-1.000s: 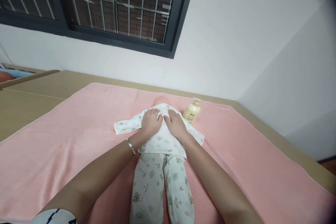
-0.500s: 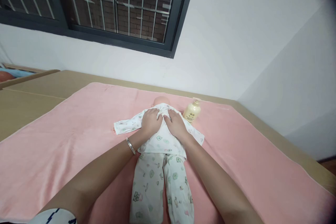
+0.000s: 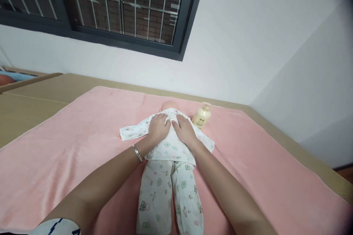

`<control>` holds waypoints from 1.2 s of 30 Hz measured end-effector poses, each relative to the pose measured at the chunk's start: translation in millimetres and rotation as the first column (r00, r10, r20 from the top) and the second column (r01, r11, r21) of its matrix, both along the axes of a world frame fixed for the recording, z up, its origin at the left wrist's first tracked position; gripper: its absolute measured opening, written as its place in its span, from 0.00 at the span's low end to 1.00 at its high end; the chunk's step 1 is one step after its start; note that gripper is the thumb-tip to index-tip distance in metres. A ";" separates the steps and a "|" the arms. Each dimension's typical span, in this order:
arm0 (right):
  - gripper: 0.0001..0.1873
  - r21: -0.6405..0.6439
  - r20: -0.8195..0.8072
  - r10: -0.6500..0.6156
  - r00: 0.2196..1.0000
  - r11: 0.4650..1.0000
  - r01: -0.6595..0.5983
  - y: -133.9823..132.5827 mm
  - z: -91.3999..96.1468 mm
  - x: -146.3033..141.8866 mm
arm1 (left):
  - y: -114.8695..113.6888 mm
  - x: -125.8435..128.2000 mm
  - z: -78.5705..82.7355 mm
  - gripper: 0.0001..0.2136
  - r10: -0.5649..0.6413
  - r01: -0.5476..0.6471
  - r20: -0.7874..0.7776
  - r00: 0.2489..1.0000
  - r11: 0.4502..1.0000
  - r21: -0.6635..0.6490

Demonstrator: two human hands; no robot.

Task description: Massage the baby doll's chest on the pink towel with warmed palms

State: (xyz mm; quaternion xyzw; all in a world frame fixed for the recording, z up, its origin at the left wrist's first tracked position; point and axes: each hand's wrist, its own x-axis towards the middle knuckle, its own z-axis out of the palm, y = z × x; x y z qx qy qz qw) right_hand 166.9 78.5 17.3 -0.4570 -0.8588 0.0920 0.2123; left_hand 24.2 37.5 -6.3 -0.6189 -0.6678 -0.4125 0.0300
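A baby doll point(image 3: 171, 150) in a white printed top and trousers lies stretched out on a pink blanket point(image 3: 91, 143), its arms spread and its head away from me. No face shows on the doll's bare head point(image 3: 169, 105). My left hand point(image 3: 159, 127) rests flat on the left side of its upper body, with a silver bangle at the wrist. Opposite it, my right hand point(image 3: 185, 129) lies flat on the right side. The fingers of both hands are stretched toward the doll's shoulders, and the thumbs nearly meet in the middle.
A pale yellow pump bottle point(image 3: 202, 116) stands on the blanket just right of the doll's shoulder. Beneath the blanket is a wooden surface point(image 3: 35, 106) that reaches the white wall point(image 3: 234, 44). A dark-framed window point(image 3: 121, 7) with bars is above.
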 end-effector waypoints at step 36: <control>0.28 0.006 -0.023 0.006 1.000 1.000 -0.006 1.6 -2.3 0.4 | 0.1 -0.5 0.2 0.16 -0.003 0.003 0.012 1.000 1.000 -0.006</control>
